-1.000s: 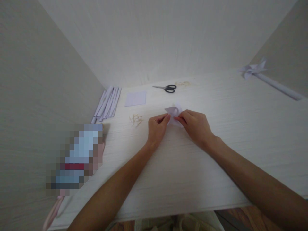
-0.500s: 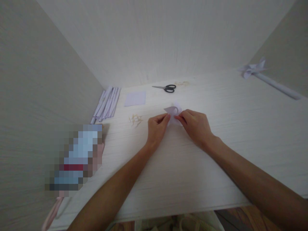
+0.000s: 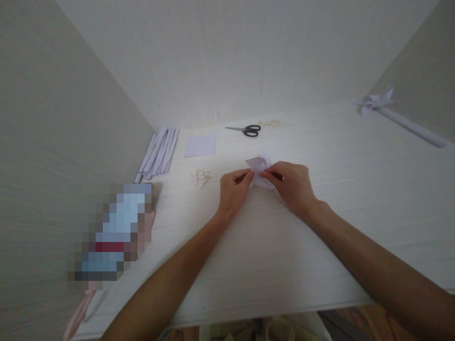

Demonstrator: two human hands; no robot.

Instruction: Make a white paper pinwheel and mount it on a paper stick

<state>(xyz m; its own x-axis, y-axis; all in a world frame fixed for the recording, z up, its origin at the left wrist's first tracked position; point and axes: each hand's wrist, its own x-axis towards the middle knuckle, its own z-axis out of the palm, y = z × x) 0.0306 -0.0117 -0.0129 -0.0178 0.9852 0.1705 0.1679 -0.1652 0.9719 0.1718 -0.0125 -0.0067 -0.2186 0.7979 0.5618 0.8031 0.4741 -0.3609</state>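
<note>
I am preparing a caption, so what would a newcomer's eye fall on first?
Probably the left hand and right hand, pinching curled paper near the picture's middle. Next come the black-handled scissors lying beyond them, the pixelated object at the left, and the paper pinwheel at far right.

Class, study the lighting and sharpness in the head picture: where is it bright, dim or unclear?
Head view: dim overall, with the tabletop brightest around the scissors and dimmer towards its near edge; head view: fine detail on the paper pinwheel being held looks soft; head view: coarse pixelation hides the item at left.
</note>
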